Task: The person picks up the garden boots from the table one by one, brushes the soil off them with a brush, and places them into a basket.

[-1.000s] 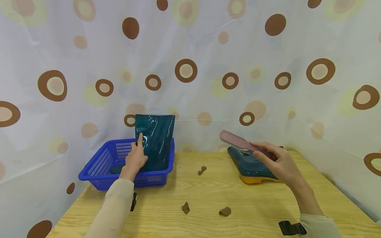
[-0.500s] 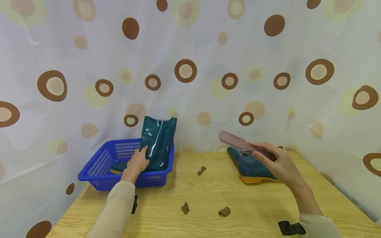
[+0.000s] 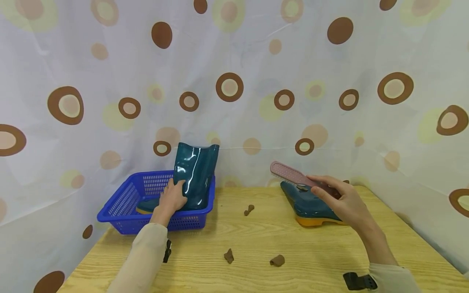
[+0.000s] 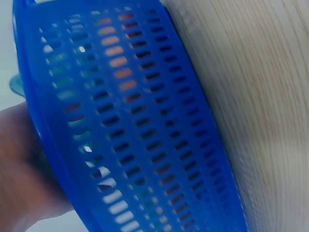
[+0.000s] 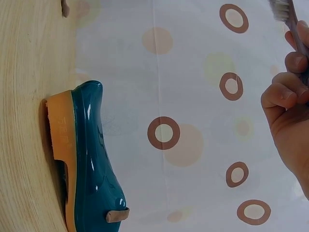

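Observation:
A teal rain boot [image 3: 196, 175] with an orange sole stands in the blue plastic basket [image 3: 113, 226], its shaft rising above the rim and leaning slightly right. My left hand [image 3: 173, 200] reaches over the basket's near side, with spread, loose fingers touching the lower shaft. In the left wrist view, the basket wall [image 4: 130, 111] hides most of that hand. A pink brush [image 3: 289, 173], bristles downward, is held by its handle in my right hand [image 3: 346, 201]. Below the brush, a second teal boot [image 5: 89, 154] rests sole-down on the table, partly hidden by the hand; a brown clump [image 5: 117, 215] sits on it.
Several brown clumps lie about; one clump [image 3: 277, 260] and another clump [image 3: 229, 256] are near the front, and a smaller clump [image 3: 249, 210] is farther back. The wooden table [image 3: 242, 236] ends against a dotted curtain [image 3: 253, 122].
The boot in the basket has tipped slightly right and settled lower, and its toe now shows. My left hand has shifted down its shaft and loosened. The right hand and brush stay put.

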`<state>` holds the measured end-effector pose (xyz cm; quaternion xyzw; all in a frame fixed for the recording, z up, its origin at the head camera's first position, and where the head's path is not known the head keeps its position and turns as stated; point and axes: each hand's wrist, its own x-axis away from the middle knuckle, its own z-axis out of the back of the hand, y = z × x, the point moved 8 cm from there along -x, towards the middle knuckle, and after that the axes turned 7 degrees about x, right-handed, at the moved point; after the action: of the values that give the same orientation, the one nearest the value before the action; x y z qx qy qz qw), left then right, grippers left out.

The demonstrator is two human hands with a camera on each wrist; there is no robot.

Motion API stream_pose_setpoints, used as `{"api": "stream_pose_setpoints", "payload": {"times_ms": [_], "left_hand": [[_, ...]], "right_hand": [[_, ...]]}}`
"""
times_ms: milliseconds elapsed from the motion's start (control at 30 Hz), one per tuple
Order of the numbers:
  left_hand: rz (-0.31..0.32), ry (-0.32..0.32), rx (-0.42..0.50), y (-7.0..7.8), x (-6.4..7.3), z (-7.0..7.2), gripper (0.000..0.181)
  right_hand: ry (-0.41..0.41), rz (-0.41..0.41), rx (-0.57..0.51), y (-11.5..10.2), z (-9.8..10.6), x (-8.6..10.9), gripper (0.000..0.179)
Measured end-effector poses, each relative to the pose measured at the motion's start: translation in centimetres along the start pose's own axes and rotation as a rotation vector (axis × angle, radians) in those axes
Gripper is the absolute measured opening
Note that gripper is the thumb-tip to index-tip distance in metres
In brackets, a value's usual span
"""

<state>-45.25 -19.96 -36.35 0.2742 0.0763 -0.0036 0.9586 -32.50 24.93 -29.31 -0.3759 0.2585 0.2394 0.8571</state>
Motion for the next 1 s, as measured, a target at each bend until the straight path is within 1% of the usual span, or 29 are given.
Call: {"api": "stream_pose_setpoints", "payload": {"times_ms": [167, 267, 433, 600, 733, 833, 1000], "left_hand": [[-0.055, 0.104, -0.009, 1.9, -0.1, 0.5, 0.061], [-0.092, 0.134, -0.016, 3.0, -0.1, 0.5, 0.058], [-0.128, 0.141, 0.005, 4.3, -0.2, -0.1, 0.056], [-0.176, 0.170, 0.033, 5.7, -0.3, -0.7, 0.053], [-0.229, 0.191, 0.022, 7.3, -0.4, -1.2, 0.050], [-0.260, 0.195, 0.015, 8.7, -0.5, -1.8, 0.049], [-0.314, 0.200, -0.010, 10.7, -0.4, -3.2, 0.045]], "right_hand": [[0.006, -0.003, 0.001, 0.2, 0.2, 0.1, 0.036], [0.011, -0.002, 0.002, 0.2, 0.3, 0.1, 0.036], [0.013, -0.010, 0.009, 0.3, 0.4, 0.2, 0.037], [0.017, -0.017, 0.011, 0.3, 0.6, 0.2, 0.037], [0.023, -0.017, 0.012, 0.3, 0.8, 0.3, 0.036], [0.031, -0.015, 0.020, 0.3, 0.9, 0.4, 0.036], [0.042, -0.018, 0.016, 0.3, 1.0, 0.4, 0.035]]}}
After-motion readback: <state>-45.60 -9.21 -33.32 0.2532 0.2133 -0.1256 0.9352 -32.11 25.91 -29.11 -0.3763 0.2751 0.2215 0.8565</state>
